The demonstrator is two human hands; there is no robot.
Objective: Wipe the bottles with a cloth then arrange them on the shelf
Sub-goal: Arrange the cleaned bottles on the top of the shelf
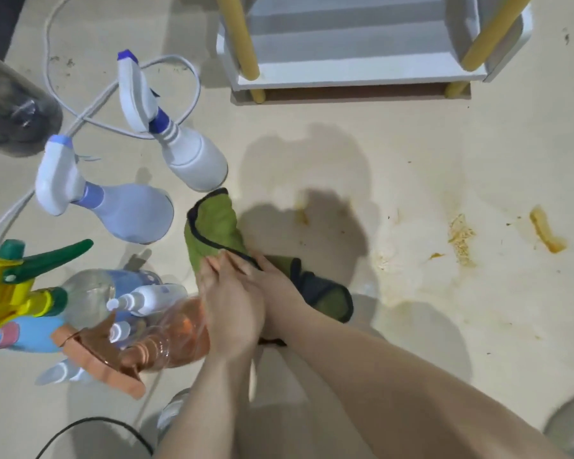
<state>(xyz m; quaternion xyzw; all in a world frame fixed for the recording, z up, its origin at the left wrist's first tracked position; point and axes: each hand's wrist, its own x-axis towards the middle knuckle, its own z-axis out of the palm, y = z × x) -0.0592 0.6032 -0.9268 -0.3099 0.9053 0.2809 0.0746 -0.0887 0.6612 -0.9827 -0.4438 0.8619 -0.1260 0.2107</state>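
Inspecting the floor in front of the shelf (362,76), we find that none of the bottles in view stands on it yet. The cloth (214,226) is well short of the shelf, in front of its left post. One end is bunched and raised; the other trails past the right wrist.

The left hand (234,303) lies over the cloth with fingers fairly straight, not clenched. Its heel is against the base of the orange bottle (176,339), which sits farther from the shelf and to the left. We judge that this steadies the bottle while the cloth works round it.

The right hand (280,286) touches the cloth, but the left hand hides its fingers, so we cannot tell whether it grips.

The white bottle (193,157) and the lilac bottle (130,217) stand left of the shelf, nearer to it than the cloth. More bottles cluster farthest from the shelf, at lower left.

We judge wiping to be in hand and shelving not begun. Stains (461,240) mark the floor in front of the shelf's right post.
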